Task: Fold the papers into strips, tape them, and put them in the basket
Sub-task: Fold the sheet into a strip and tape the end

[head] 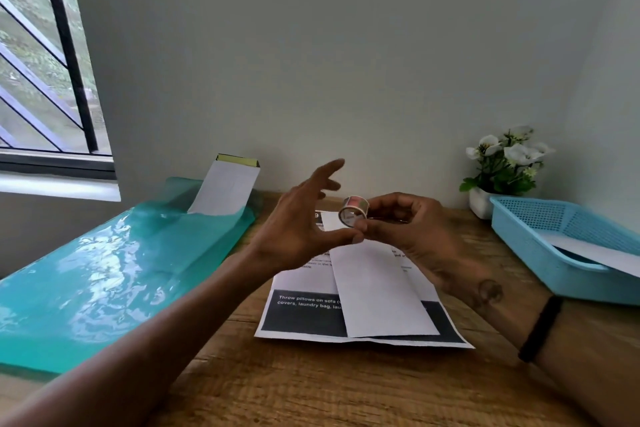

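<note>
Halfway, apparently: one folded strip (382,288) lying on the printed sheet (304,314) on the table (311,388), untaped; another already in the blue basket (540,236) right. Right hand (415,236) pinching tape roll (353,211); left hand (304,222) fingers spread, thumb at the roll.

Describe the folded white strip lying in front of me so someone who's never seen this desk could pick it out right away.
Start at the wooden table and find the printed sheet with dark bands lying flat at its middle. The folded paper strip lies lengthwise on top of that sheet, just below the two hands. Unlike the printed sheet, its upper face is plain white and narrow, and unlike the white paper in the blue basket, it sits on the table.
</note>
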